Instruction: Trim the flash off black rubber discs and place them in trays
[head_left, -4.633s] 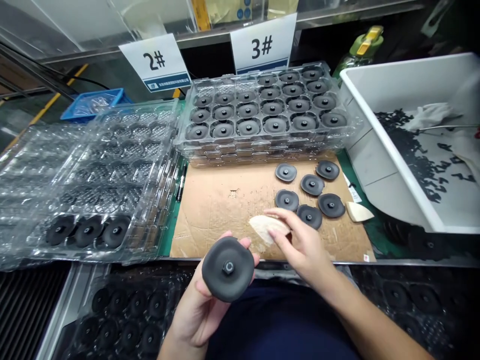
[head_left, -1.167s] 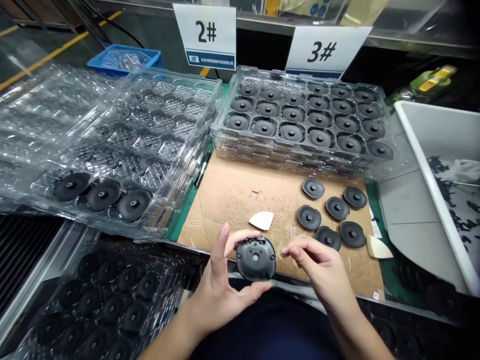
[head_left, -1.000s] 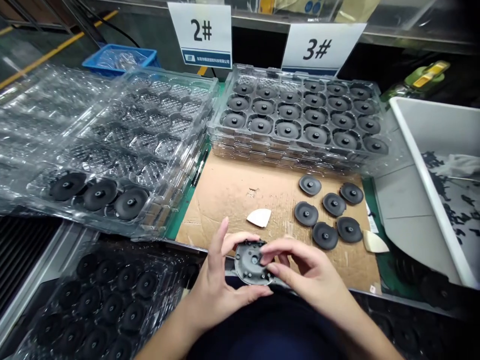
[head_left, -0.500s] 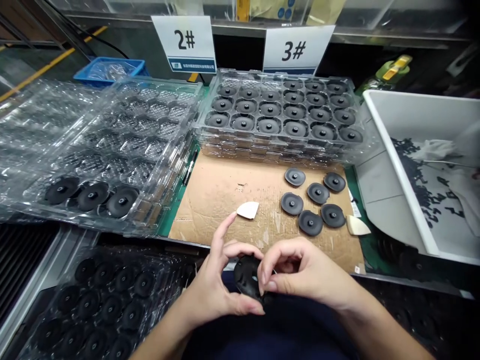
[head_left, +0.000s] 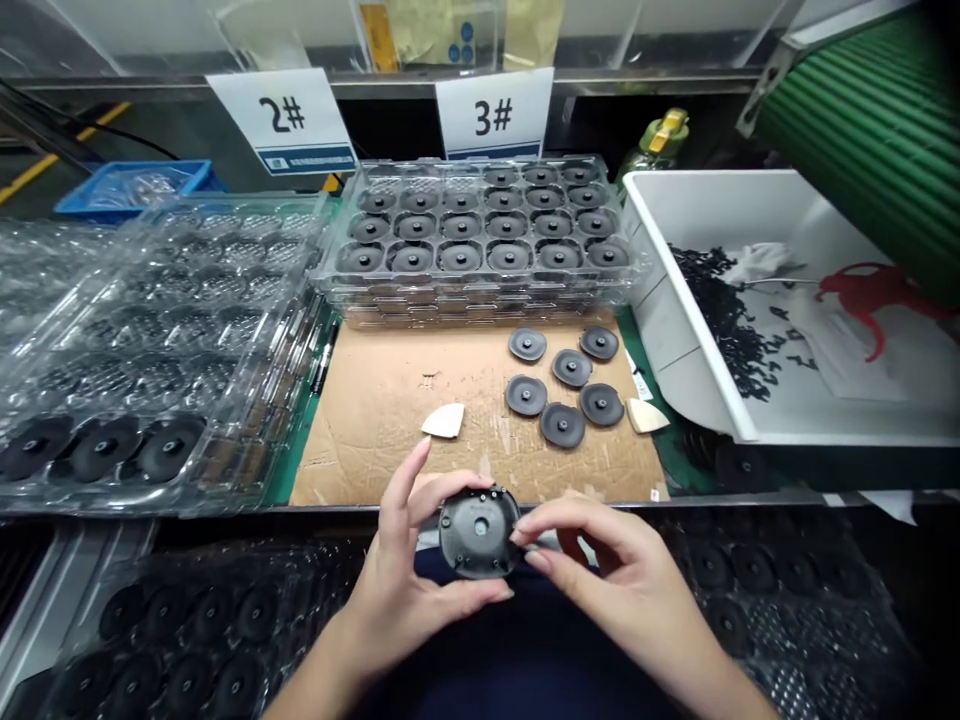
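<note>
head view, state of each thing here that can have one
black disc: held up, ribbed side showing
left hand: clasps the disc's rim
right hand: fingertips on the disc's edge
tray under 3#: nearly full
tray at left: three discs, other pockets bare
white bin: open, black scraps inside

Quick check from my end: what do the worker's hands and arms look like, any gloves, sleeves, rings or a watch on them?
Both the left hand and the right hand are bare: no gloves, finger cots, rings or tape show. The forearms are bare too as far as the picture reaches, with no sleeve, watch or wrist strap visible. Fingernails look short and plain.
</note>
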